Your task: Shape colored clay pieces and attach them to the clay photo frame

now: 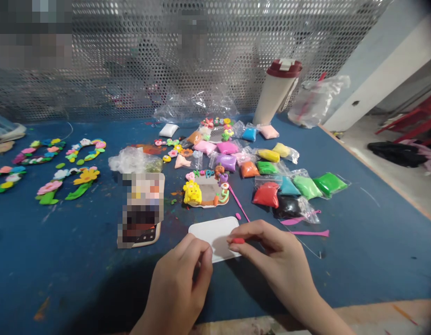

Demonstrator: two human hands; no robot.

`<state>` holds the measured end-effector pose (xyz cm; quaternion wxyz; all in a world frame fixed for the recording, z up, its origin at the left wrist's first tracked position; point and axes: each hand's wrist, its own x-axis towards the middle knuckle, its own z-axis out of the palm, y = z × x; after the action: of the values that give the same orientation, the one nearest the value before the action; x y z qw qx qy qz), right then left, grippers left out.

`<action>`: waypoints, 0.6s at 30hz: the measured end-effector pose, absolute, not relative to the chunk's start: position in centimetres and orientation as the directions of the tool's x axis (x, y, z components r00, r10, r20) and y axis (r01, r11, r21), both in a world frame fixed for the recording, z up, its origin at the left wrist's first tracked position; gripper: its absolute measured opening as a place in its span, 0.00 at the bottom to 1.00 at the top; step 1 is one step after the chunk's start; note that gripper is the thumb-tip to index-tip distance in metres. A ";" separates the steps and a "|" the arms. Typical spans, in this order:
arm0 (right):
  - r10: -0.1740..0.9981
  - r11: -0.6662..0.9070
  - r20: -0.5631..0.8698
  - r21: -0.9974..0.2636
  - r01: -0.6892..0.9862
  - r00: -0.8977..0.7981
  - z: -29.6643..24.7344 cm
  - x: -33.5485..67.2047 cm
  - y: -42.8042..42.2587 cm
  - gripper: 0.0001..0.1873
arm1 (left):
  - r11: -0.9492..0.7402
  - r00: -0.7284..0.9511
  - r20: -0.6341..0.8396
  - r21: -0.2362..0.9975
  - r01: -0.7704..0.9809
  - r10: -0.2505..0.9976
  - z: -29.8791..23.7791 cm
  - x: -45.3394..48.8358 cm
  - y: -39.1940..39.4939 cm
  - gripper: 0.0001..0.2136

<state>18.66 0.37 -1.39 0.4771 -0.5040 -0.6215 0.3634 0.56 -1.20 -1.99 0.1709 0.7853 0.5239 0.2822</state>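
My right hand (271, 253) pinches a small red piece of clay (238, 240) over the right edge of a white rounded card (211, 232) lying on the blue table. My left hand (182, 279) is curled closed at the card's near left corner; what its fingers hold, if anything, is hidden. Just beyond the card lies a small clay-decorated frame (208, 191) with a yellow figure (192, 193). Pink plastic modelling tools (308, 232) lie to the right of my right hand.
Several small bags of coloured clay (271, 174) spread across the middle and right. A phone (142, 209) lies left of the card. Clay flower pieces (65, 179) fill the left side. A tall cup with a red lid (276, 93) stands before the perforated metal screen (131, 70).
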 end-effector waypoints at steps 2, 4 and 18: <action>0.979 0.203 0.189 -0.930 0.306 -0.074 -1.3 18.7 0.5 0.04 | -0.376 0.283 0.248 0.602 0.704 0.926 -1.8 0.6 -1.2 0.11; 0.983 0.179 0.154 -0.933 0.311 -0.102 -1.2 18.8 0.6 0.05 | -0.336 0.278 0.199 0.685 0.646 0.940 -1.6 0.6 -1.2 0.11; 0.754 0.655 0.599 -0.652 0.382 -0.269 -0.9 17.4 -1.5 0.21 | 0.422 0.335 -0.327 0.866 -0.269 0.884 -0.7 2.0 -0.4 0.12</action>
<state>17.35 -1.48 -0.92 0.4800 -0.3674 -0.7727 0.1939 1.99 -0.42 -0.67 0.7306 0.3655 0.4208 0.3944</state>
